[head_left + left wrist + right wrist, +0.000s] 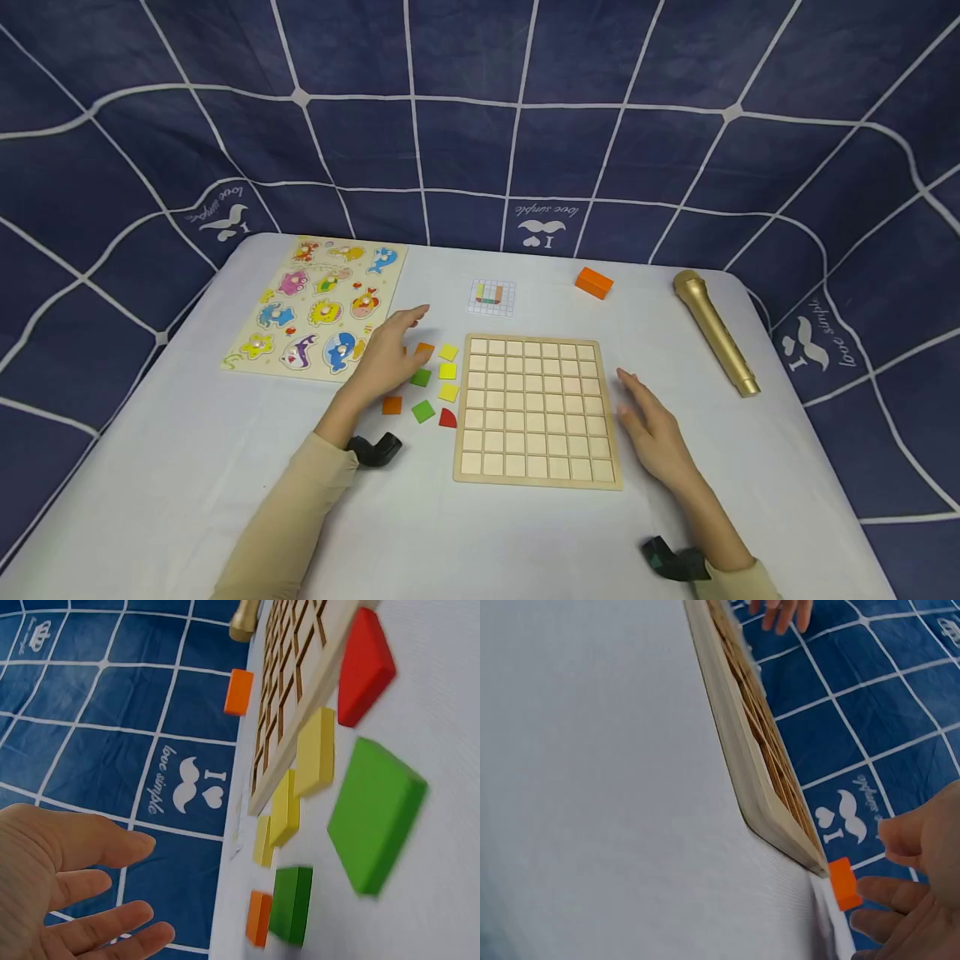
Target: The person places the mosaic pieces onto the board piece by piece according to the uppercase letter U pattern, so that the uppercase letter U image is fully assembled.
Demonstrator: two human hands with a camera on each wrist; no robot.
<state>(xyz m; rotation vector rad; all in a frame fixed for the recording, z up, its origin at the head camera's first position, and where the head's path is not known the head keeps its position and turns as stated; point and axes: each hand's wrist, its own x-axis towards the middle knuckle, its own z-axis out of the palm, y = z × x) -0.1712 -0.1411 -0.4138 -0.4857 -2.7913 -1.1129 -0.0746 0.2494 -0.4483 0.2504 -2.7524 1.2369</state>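
My left hand (386, 357) hovers over the loose tiles left of the wooden grid board (537, 482), its fingers loosely bent and holding nothing. Around and below it lie yellow tiles (447, 372), green tiles (423, 411), orange tiles (392, 405) and a red quarter-round tile (447, 418). In the left wrist view the thumb and fingers (124, 919) are spread apart from the tiles. Beside the board's right edge is my right hand (657, 437), relaxed and without anything in it. The right wrist view shows its thumb apart from the fingers (889, 894).
Behind the board lies a small printed pattern card (492, 308). An orange block (594, 282) sits at the back, and a gold microphone (716, 332) lies far right. An animal peg puzzle (311, 296) occupies the back left. Blue gridded cloth (472, 150) hangs around the white table (420, 533).
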